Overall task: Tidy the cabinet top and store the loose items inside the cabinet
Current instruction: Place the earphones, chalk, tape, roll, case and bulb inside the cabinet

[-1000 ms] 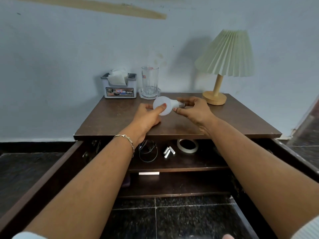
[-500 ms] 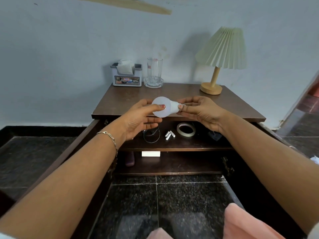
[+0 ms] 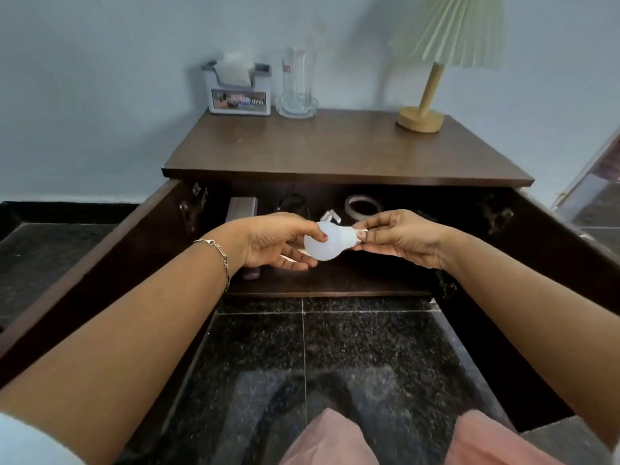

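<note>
A white light bulb (image 3: 330, 244) hangs in front of the open cabinet's upper shelf. My left hand (image 3: 273, 241) holds its round dome between thumb and fingers. My right hand (image 3: 399, 234) pinches its narrow base end. The dark wooden cabinet (image 3: 345, 152) stands against the wall with both doors swung open. Inside on the shelf lie a roll of tape (image 3: 362, 206), small white sticks (image 3: 330, 217) and a dark box (image 3: 241, 209), partly hidden behind my hands.
On the cabinet top stand a tissue holder (image 3: 239, 90), a glass on a coaster (image 3: 298, 85) and a pleated-shade lamp (image 3: 432, 62). The open doors (image 3: 110, 260) flank my arms. Dark tiled floor (image 3: 302, 364) and my pink-clad knees (image 3: 332, 437) are below.
Both hands carried the bulb off the cabinet top and down to shelf level in front of the open cabinet. My head dropped lower and closer.
</note>
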Demonstrator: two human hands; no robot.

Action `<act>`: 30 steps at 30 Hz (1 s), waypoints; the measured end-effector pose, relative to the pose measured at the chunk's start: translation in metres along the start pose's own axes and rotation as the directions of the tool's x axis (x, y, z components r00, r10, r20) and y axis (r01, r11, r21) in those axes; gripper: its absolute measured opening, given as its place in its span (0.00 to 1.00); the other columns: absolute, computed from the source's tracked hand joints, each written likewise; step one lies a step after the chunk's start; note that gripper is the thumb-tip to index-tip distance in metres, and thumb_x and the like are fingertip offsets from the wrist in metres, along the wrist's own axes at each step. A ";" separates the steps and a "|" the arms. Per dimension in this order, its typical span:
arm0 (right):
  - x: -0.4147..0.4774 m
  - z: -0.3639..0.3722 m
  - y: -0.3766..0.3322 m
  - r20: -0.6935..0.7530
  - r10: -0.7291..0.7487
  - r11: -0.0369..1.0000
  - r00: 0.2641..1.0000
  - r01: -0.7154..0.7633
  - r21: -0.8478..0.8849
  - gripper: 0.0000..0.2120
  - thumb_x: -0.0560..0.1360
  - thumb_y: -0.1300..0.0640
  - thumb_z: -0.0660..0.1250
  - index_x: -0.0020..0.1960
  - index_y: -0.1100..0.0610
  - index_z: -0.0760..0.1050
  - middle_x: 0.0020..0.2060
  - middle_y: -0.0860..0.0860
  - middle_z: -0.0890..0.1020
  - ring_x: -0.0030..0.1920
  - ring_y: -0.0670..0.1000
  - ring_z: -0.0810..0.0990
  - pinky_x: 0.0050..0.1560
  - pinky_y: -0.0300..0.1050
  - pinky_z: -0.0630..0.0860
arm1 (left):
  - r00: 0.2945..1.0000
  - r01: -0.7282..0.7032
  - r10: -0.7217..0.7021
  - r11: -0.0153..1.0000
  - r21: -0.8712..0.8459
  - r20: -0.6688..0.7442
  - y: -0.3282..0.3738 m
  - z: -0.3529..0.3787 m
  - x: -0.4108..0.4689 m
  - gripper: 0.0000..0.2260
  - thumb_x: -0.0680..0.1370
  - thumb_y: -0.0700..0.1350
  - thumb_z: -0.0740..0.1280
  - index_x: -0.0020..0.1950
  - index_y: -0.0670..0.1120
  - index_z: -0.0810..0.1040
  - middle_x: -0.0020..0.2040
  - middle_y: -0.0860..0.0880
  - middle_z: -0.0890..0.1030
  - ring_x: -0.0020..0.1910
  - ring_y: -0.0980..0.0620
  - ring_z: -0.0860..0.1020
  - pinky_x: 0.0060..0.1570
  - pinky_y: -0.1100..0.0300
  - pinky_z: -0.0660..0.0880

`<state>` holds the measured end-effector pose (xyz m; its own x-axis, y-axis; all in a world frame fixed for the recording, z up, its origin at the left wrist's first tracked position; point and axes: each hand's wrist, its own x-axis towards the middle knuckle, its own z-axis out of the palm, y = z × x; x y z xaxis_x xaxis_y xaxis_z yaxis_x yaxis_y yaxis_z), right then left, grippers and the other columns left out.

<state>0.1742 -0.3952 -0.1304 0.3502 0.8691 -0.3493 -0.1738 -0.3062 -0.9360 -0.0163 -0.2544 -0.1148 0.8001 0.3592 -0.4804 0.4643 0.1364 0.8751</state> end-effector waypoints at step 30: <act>0.112 -0.009 0.192 -0.520 0.251 0.940 0.817 -0.078 0.331 0.08 0.70 0.70 0.73 0.44 0.65 0.74 0.46 0.61 0.82 0.46 0.54 0.85 0.39 0.42 0.83 | 0.938 0.072 -0.124 0.983 -0.167 -0.324 -0.137 0.059 0.174 0.11 0.73 0.33 0.71 0.54 0.41 0.77 0.51 0.43 0.81 0.53 0.49 0.81 0.51 0.58 0.79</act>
<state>0.1884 -0.3602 -0.3500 0.7207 0.4308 -0.5431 -0.4956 -0.2275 -0.8382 0.0819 -0.2649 -0.3222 0.5698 0.6194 -0.5401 0.4506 0.3141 0.8356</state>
